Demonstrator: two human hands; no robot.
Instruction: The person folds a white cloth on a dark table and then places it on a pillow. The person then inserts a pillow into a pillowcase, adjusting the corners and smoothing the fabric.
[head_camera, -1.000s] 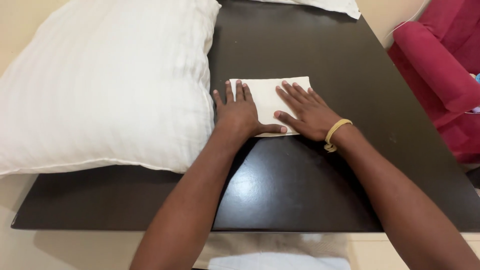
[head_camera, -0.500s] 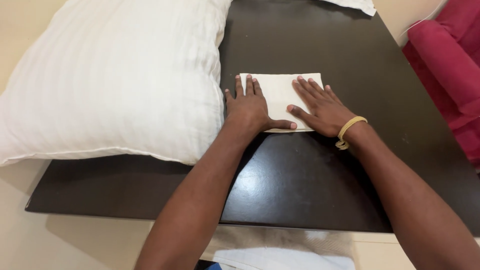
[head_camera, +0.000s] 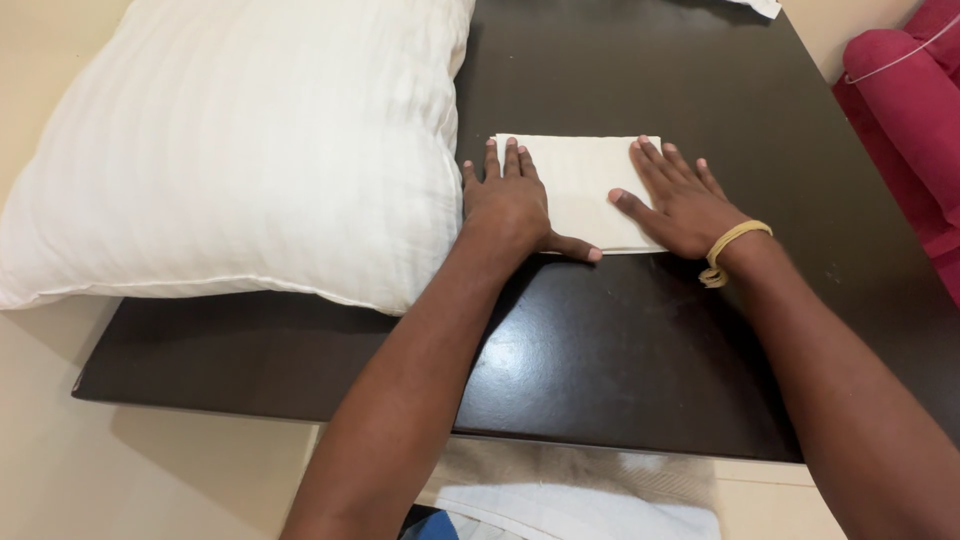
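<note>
White folded cloth (head_camera: 585, 185) flat on dark tabletop (head_camera: 600, 360), just right of big white pillow (head_camera: 230, 150). Left hand (head_camera: 512, 205) and right hand (head_camera: 680, 200) pressed palm-down on it, fingers spread, grasping nothing. Yellow band (head_camera: 730, 248) on right wrist.

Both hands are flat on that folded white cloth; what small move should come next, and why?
Probably slide both palms outward to press the fold. The left hand and right hand lie flat on the folded cloth, which already sits squarely on the dark table.
</note>
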